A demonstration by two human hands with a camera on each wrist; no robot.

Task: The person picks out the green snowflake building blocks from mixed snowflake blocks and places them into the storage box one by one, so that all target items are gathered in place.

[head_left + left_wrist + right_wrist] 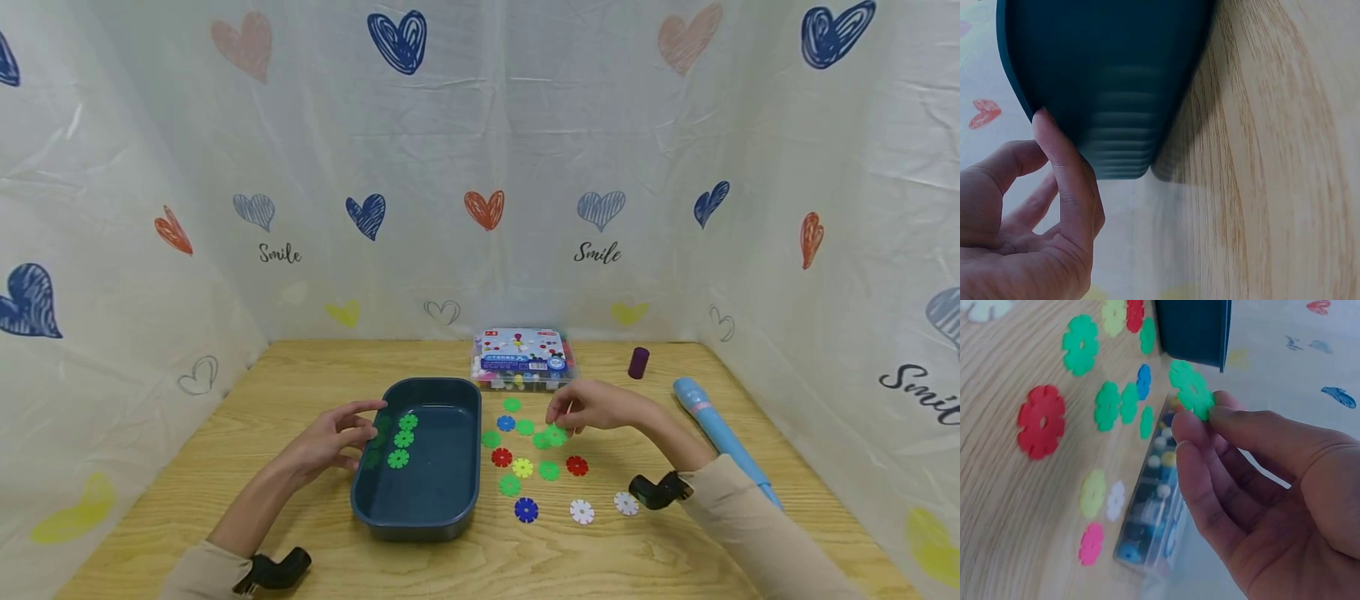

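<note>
My right hand (596,406) pinches a green notched snowflake disc (1194,390) between thumb and fingertips, over the discs lying on the table. At the left long side of a dark blue-green tray (416,533), my left hand (330,437) touches the rim with relaxed fingers. Inside that tray a row of green discs (404,437) lies along its left part. Right of the tray, loose discs are spread out: green ones, a red disc (577,466), a yellow disc (522,467), a dark blue disc (527,510) and a white disc (582,512) among them.
Behind the discs lies a clear plastic box (522,360) with a printed label and coloured beads inside. A purple cylinder (638,363) stands at the back right. Along the right side lies a long light blue stick (727,442). A heart-printed curtain (480,167) surrounds the table.
</note>
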